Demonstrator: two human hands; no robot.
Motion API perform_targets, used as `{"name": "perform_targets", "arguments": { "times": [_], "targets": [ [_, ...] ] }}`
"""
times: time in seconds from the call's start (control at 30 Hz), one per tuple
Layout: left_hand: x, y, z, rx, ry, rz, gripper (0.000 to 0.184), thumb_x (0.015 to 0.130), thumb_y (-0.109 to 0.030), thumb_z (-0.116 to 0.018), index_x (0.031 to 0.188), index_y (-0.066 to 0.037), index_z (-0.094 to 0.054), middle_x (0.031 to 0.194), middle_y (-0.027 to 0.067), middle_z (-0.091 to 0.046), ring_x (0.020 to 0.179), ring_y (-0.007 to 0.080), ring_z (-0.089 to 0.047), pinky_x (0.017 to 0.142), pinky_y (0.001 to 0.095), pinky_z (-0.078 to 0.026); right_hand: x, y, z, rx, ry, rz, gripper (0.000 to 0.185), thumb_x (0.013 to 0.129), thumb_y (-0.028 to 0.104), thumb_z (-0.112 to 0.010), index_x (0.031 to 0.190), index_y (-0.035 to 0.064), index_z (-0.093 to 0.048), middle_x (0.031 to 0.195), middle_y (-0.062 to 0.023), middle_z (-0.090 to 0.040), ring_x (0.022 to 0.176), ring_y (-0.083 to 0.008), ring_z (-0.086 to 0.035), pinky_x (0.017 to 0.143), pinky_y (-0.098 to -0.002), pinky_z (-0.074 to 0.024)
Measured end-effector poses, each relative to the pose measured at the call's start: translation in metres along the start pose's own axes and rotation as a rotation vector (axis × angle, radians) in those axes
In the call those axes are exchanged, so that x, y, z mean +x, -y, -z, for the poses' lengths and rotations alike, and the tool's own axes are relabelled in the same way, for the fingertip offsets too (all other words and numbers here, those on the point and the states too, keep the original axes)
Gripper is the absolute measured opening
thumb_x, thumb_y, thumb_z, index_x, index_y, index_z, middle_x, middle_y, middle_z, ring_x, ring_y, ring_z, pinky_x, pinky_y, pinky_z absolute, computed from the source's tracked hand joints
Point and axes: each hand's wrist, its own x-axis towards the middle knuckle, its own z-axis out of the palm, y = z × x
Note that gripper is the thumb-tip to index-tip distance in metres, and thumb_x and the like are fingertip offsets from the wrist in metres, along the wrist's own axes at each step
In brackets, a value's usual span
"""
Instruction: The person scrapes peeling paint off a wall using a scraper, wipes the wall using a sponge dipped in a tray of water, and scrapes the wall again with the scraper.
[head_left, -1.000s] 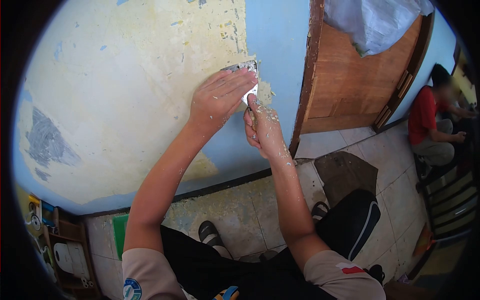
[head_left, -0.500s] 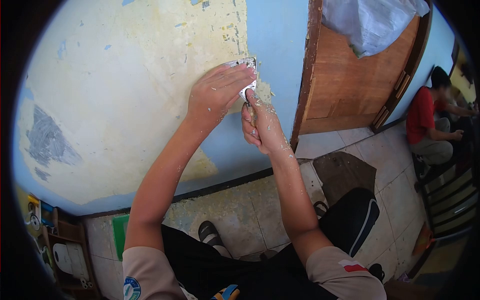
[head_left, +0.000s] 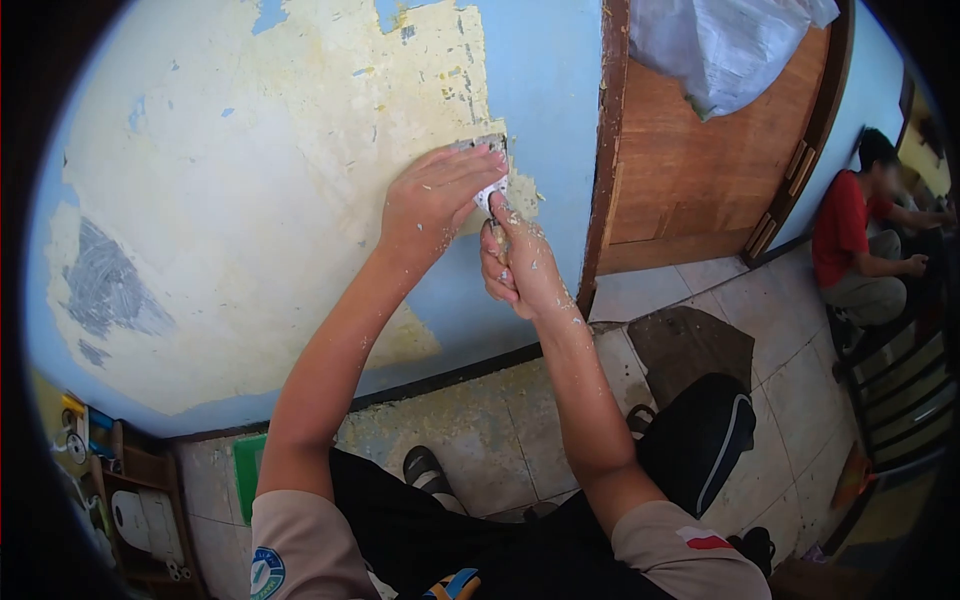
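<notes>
A metal paint scraper (head_left: 486, 196) lies with its blade against the wall, at the border between bare cream plaster and blue paint. My right hand (head_left: 525, 262) is wrapped round its handle, the thumb up near the blade. My left hand (head_left: 430, 195) lies flat over the blade, fingers stretched out together and covering much of it. Flecks of paint stick to both hands and forearms. Around the scraper the wall (head_left: 280, 200) shows a large cream area with ragged blue edges (head_left: 548, 110).
A wooden door (head_left: 715, 170) with a hanging plastic bag (head_left: 735, 55) stands to the right. A person in a red shirt (head_left: 840, 225) sits farther right. Paint chips dust the tiled floor (head_left: 480, 430). A wooden shelf (head_left: 145, 460) and a green object (head_left: 247, 470) are at lower left.
The view has shifted a little, so the wall sits lower in it. Both hands and the scraper appear slightly lower, at nearly the same wall spot. The blade looks less bright.
</notes>
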Motion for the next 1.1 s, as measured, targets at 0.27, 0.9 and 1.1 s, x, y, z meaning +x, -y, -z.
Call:
{"name": "perform_targets", "arguments": {
  "times": [0.27,0.9,1.1],
  "targets": [
    [0.005,0.003,-0.001,0.023,-0.031,-0.005,0.038,0.078,0.001,-0.074,0.113,-0.012,-0.076,0.121,0.0016,-0.075,0.118,0.0207,-0.069,0.102,0.0386,-0.054,0.003,0.006,-0.004,-0.041,0.021,0.044,0.059,0.105,0.062,-0.048,0.072,0.0128,-0.044,0.046,0.0014,-0.032,0.031,-0.0105,-0.021,0.033,-0.0279,-0.0184],
    [-0.002,0.003,-0.006,0.098,-0.068,-0.141,0.032,0.076,0.0,-0.072,0.107,-0.007,-0.077,0.118,0.0044,-0.075,0.116,0.0211,-0.07,0.098,0.0361,-0.056,-0.013,-0.019,0.003,-0.292,-0.219,0.315,0.039,0.107,0.042,-0.058,0.088,0.008,-0.058,0.057,0.0047,-0.04,0.044,-0.0036,-0.025,0.04,-0.0252,-0.0179],
    [-0.006,0.001,-0.009,0.072,-0.087,-0.095,0.046,0.071,0.004,-0.073,0.115,-0.007,-0.075,0.124,0.0069,-0.074,0.12,0.0248,-0.068,0.103,0.0412,-0.054,-0.013,-0.011,0.0,-0.212,-0.211,0.259,0.039,0.107,0.042,-0.058,0.087,0.0085,-0.058,0.056,0.0043,-0.038,0.043,-0.0048,-0.024,0.04,-0.0261,-0.0168]
  ]
}}
